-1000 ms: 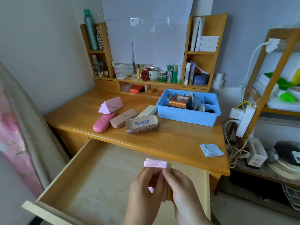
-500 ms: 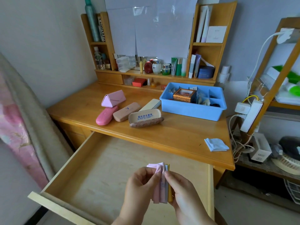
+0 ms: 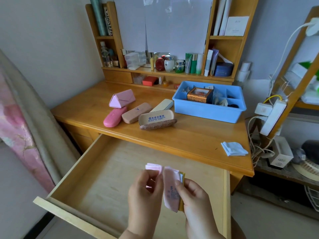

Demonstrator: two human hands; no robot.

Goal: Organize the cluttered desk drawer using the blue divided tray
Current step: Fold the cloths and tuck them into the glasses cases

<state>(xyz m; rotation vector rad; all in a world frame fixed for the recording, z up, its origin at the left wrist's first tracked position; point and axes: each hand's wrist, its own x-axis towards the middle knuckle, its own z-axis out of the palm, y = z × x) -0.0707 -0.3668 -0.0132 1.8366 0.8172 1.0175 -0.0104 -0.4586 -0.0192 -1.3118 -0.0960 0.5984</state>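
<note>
Over the open wooden drawer both my hands hold small folded cloths. My left hand pinches one folded pink cloth. My right hand grips a stack of cloths, pink in front with printed text, white and yellow behind. The blue divided tray stands on the desk at the back right, holding a brown patterned box and small items in its compartments.
Several glasses cases lie on the desk left of the tray, one open. A folded pale blue cloth lies near the desk's right edge. Shelves with bottles stand behind; cables and a power strip hang at right.
The cloths were held together in one bundle; now my left hand has pulled one pink cloth away to the left from the stack in my right hand.
</note>
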